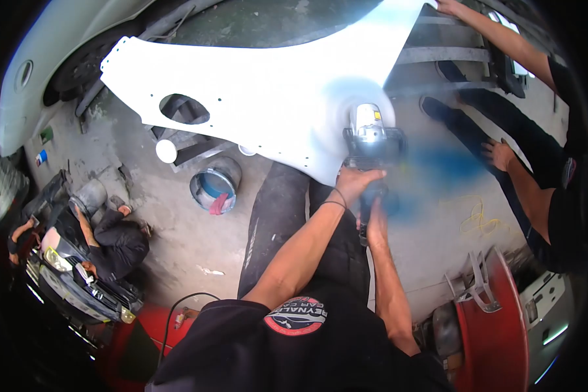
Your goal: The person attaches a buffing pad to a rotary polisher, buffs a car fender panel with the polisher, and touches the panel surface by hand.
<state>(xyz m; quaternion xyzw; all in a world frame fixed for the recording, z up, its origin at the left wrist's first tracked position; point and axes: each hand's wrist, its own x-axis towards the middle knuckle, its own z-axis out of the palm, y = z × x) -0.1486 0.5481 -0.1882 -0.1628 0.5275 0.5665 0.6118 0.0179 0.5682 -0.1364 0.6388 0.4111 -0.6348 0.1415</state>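
Observation:
A white car fender (261,85) with an oval hole lies across a metal stand in front of me. My left hand (360,184) is closed around the body of a power polisher (374,140), just behind its head. Below it, my right hand (374,223) wraps around the tool's rear handle. The polisher's head rests over the fender's right lower part, its disc hidden or smeared by motion. Blue blur shows on the panel and to the right of the tool. At the upper right, another person's hand (448,6) touches the fender's top corner.
A bucket (232,171) with a pink cloth (219,204) stands on the floor left of my legs. At far left, people crouch by a car front (68,281). A red panel (493,320) stands lower right; a yellow cord (483,219) lies on the floor.

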